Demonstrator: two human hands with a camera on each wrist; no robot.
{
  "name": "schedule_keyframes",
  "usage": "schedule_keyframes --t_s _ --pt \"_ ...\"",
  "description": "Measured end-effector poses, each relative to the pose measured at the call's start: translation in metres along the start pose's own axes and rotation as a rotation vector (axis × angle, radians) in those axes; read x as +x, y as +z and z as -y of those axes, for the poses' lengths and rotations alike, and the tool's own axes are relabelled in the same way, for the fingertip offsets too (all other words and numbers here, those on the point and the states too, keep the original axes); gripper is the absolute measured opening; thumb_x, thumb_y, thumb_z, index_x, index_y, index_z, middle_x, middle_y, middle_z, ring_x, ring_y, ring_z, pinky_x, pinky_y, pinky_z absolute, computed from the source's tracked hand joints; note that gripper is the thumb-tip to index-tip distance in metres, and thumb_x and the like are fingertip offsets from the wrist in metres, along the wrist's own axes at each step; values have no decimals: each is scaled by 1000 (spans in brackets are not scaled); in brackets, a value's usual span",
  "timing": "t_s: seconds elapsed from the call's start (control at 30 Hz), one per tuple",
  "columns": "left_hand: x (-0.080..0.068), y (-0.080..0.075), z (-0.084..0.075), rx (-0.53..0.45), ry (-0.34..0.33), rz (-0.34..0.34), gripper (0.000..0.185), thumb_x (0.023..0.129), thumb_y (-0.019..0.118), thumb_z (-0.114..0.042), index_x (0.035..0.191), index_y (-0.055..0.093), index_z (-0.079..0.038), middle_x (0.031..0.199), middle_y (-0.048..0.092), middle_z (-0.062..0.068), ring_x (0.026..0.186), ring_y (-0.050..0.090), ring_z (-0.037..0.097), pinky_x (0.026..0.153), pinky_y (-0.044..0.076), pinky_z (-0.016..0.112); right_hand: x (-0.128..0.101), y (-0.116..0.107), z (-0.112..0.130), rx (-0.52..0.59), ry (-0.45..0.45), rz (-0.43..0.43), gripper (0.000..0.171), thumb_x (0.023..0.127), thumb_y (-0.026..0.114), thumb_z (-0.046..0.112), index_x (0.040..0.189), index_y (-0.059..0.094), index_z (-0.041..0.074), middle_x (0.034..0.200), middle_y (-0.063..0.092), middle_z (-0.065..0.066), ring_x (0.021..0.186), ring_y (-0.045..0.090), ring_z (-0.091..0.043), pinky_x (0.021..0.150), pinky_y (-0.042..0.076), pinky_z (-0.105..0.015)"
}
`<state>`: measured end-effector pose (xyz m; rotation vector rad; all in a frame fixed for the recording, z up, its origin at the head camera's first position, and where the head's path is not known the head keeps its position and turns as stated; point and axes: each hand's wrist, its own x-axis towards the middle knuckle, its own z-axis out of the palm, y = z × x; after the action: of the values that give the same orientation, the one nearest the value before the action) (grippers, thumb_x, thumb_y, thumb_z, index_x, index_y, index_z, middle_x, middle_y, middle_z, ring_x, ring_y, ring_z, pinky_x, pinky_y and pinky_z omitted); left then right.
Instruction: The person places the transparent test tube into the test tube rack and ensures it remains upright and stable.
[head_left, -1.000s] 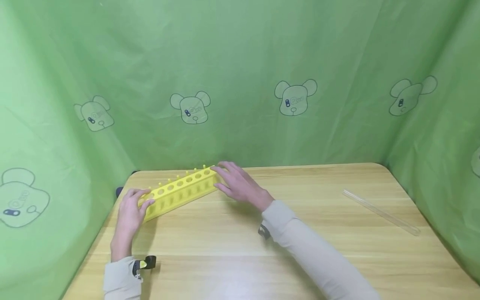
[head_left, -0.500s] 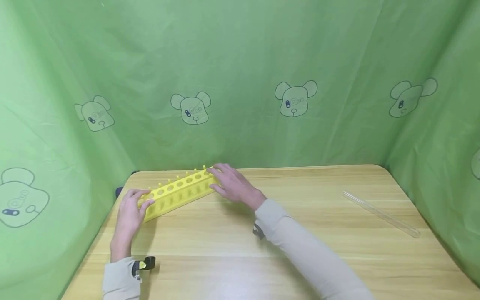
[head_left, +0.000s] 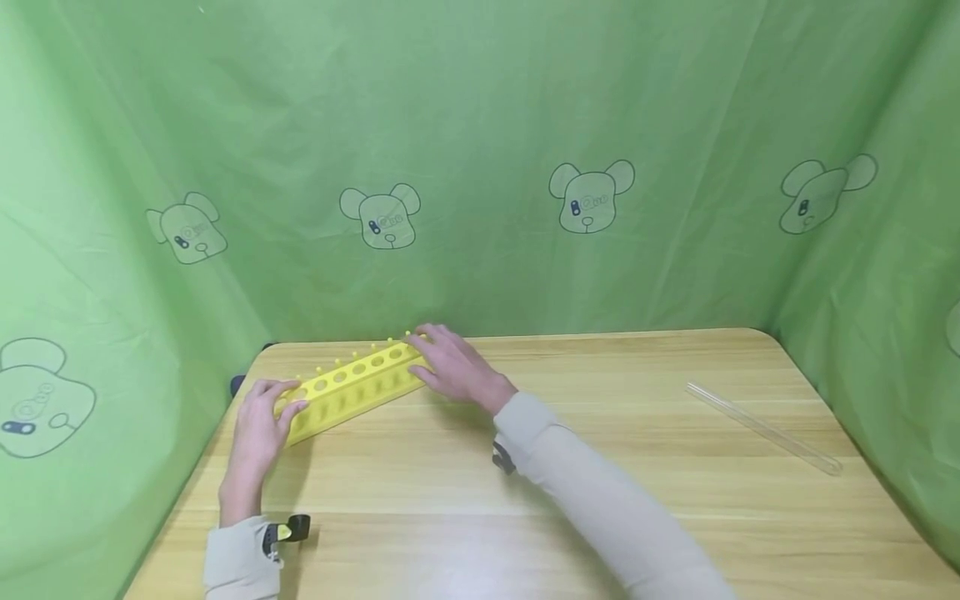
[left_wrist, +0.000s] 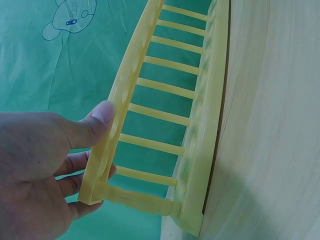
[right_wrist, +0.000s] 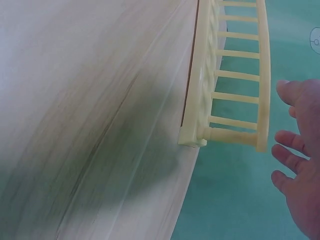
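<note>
1. Head view: a clear glass tube [head_left: 762, 427] lies on the wooden table [head_left: 525, 500] far off to the right, well apart from both hands; green cloth with bear prints [head_left: 591, 196] hangs behind and at the sides.
2. Nothing lies between the hands and the yellow test-tube rack [head_left: 352, 387], which stands at the table's back left, slanting from near left to far right.
3. Left wrist view: the left hand [left_wrist: 35, 170] holds the rack's near end, its thumb pressed on the top plate and its fingers curled under it.
4. Right wrist view: the right hand [right_wrist: 300, 170] is spread and relaxed just beside the rack's far end [right_wrist: 225, 100]. From the head view its fingertips seem to rest on that end; whether they truly touch cannot be told.
</note>
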<state>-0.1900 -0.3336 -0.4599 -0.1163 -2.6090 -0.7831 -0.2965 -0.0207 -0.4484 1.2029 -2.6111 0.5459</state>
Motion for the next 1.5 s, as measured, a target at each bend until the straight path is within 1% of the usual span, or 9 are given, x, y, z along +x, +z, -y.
schedule_keyframes --t_s 0.2,0.4,0.6,0.83,0.93,1.13,1.33,1.5 --pt "0 -1 0 -1 -3 4 38 92 76 -7 126 65 7 117 58 29 104 57 48 90 49 63 6 7 1 -7 21 27 51 104 62 30 149 50 8 149 49 -17 136 48 -30 116 40 -43" --pt "0 -2 0 1 -9 0 38 92 75 -8 126 65 6 118 58 28 107 57 48 93 48 63 12 10 3 -4 12 16 51 103 63 30 148 51 8 145 51 -16 132 50 -29 114 42 -40" --pt "-2 -4 -2 -2 -27 4 39 92 75 -8 127 65 7 119 58 29 108 57 49 94 48 63 17 10 8 3 7 27 50 103 64 28 147 52 8 143 52 -14 129 52 -27 111 45 -38" --pt "-2 2 -4 -13 -16 15 38 92 76 -7 125 66 8 117 59 29 107 57 49 93 49 62 16 13 11 9 80 88 53 103 64 30 149 49 10 146 50 -12 132 49 -26 112 44 -38" --pt "-1 3 -2 -9 -20 10 38 92 76 -7 125 66 8 117 59 29 108 57 48 94 49 62 17 15 10 7 79 84 52 103 63 29 149 50 10 146 50 -12 132 49 -25 112 44 -37" --pt "2 2 1 -8 -33 5 39 92 76 -8 127 65 7 119 58 29 110 57 49 96 48 63 23 17 9 -7 65 63 47 105 59 29 148 52 11 142 50 -11 129 49 -24 108 47 -35" --pt "4 0 -1 -5 -46 22 39 93 75 -9 127 65 6 120 58 28 109 57 48 95 49 62 26 18 9 -25 70 82 43 107 56 29 147 55 14 139 50 -11 123 50 -23 101 51 -32" --pt "2 1 0 0 -62 34 39 93 75 -8 128 64 6 121 57 29 109 57 49 95 49 62 27 22 9 -45 66 83 40 107 55 28 145 57 15 136 51 -11 119 51 -22 95 53 -28"
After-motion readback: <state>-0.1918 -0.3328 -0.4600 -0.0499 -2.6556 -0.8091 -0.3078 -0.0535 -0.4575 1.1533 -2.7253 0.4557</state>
